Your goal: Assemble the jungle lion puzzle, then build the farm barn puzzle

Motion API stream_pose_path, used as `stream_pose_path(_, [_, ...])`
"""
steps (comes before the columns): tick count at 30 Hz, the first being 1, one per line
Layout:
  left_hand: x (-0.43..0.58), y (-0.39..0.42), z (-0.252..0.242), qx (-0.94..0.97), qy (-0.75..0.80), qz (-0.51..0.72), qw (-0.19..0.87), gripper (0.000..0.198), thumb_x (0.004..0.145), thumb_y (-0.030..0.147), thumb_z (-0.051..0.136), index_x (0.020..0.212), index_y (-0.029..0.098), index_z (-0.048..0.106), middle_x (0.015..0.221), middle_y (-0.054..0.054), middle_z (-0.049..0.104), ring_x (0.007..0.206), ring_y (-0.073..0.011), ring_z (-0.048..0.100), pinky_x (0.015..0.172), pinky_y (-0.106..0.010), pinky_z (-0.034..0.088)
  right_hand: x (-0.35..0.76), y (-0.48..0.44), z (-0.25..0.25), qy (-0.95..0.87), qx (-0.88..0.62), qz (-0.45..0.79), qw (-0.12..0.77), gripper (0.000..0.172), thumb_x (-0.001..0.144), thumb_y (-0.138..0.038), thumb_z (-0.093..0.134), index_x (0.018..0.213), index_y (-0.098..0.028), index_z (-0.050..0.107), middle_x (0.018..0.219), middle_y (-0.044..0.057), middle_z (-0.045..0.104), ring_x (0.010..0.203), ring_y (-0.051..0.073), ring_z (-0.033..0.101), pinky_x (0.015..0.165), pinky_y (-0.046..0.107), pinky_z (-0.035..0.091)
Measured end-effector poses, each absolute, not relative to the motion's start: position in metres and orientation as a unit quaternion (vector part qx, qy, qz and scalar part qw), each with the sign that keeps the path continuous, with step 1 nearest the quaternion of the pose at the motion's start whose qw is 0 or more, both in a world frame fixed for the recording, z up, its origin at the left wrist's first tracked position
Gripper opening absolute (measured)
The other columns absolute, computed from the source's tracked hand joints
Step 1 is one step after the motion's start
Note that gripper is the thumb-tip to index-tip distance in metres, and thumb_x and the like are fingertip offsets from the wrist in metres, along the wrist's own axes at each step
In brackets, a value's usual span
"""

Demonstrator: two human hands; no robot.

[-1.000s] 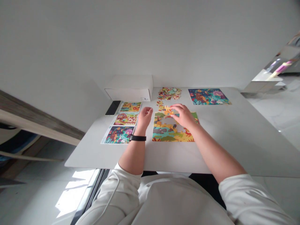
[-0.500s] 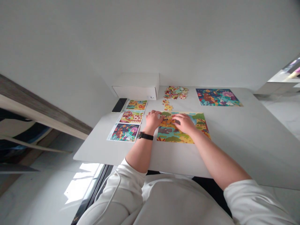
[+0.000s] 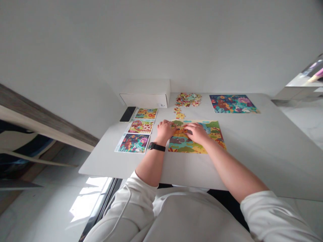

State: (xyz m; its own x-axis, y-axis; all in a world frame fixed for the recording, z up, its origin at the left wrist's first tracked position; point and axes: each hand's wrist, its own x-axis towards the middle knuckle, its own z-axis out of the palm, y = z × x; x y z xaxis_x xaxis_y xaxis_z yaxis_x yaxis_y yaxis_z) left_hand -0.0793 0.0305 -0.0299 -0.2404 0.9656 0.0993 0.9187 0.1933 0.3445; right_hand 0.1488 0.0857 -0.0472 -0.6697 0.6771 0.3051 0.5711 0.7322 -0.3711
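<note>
A colourful jungle puzzle (image 3: 202, 141) lies flat on the white table (image 3: 252, 151) in front of me. My left hand (image 3: 165, 130), with a black watch (image 3: 156, 146) on its wrist, rests at the puzzle's upper left edge with fingers curled; what they pinch is hidden. My right hand (image 3: 198, 132) lies on the puzzle's upper middle, fingers stretched flat and pointing left, pressing on the pieces. The fingertips of both hands nearly meet. A few loose pieces (image 3: 179, 114) sit just beyond the puzzle.
A pile of loose pieces (image 3: 189, 99) and a finished blue puzzle (image 3: 232, 103) lie at the back. A white box (image 3: 146, 92) stands at the back left, beside a black phone (image 3: 128, 114). Three picture cards (image 3: 140, 126) lie in a column left of my hands.
My right hand has come down from the loose pieces onto the puzzle's upper part. My left hand has moved right to the puzzle's edge. The view shifted slightly.
</note>
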Motion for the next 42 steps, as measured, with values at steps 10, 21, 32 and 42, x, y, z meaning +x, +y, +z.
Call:
stream_pose_path(10, [-0.075, 0.028, -0.027, 0.613, 0.77, 0.164, 0.058, 0.04, 0.097, 0.046, 0.075, 0.132, 0.028, 0.079, 0.138, -0.014, 0.07, 0.129, -0.0388, 0.063, 0.11, -0.051, 0.051, 0.149, 0.081, -0.044, -0.914, -0.348, 0.095, 0.185, 0.025, 0.101, -0.024, 0.071, 0.122, -0.026, 0.084, 0.135, 0.009, 0.077, 0.126, 0.03, 0.067, 0.117, 0.048, 0.048])
stream_pose_path(21, [-0.073, 0.028, -0.03, 0.612, 0.769, 0.18, 0.045, 0.037, 0.095, 0.047, 0.077, 0.129, 0.031, 0.079, 0.135, -0.013, 0.069, 0.128, -0.0381, 0.063, 0.11, -0.052, 0.051, 0.146, 0.081, -0.04, -0.921, -0.354, 0.081, 0.139, 0.027, 0.103, -0.026, 0.066, 0.122, -0.026, 0.086, 0.128, 0.009, 0.079, 0.12, 0.029, 0.068, 0.112, 0.045, 0.049])
stream_pose_path(32, [-0.068, 0.032, -0.032, 0.734, 0.621, 0.259, 0.087, 0.031, 0.092, 0.019, 0.073, 0.12, 0.026, 0.084, 0.141, -0.008, 0.075, 0.137, -0.0273, 0.065, 0.124, -0.045, 0.048, 0.148, 0.076, -0.032, -0.924, -0.352, 0.08, 0.123, 0.026, 0.101, -0.024, 0.069, 0.122, -0.025, 0.085, 0.14, 0.009, 0.076, 0.125, 0.031, 0.067, 0.114, 0.046, 0.048])
stream_pose_path(42, [-0.073, 0.04, -0.044, 0.744, 0.608, 0.256, 0.111, 0.026, 0.091, 0.021, 0.076, 0.115, 0.025, 0.085, 0.135, -0.009, 0.079, 0.133, -0.0269, 0.069, 0.122, -0.045, 0.051, 0.146, 0.072, -0.035, -0.91, -0.377, 0.087, 0.147, 0.022, 0.101, -0.024, 0.068, 0.115, -0.026, 0.084, 0.136, 0.008, 0.078, 0.123, 0.029, 0.069, 0.113, 0.046, 0.05])
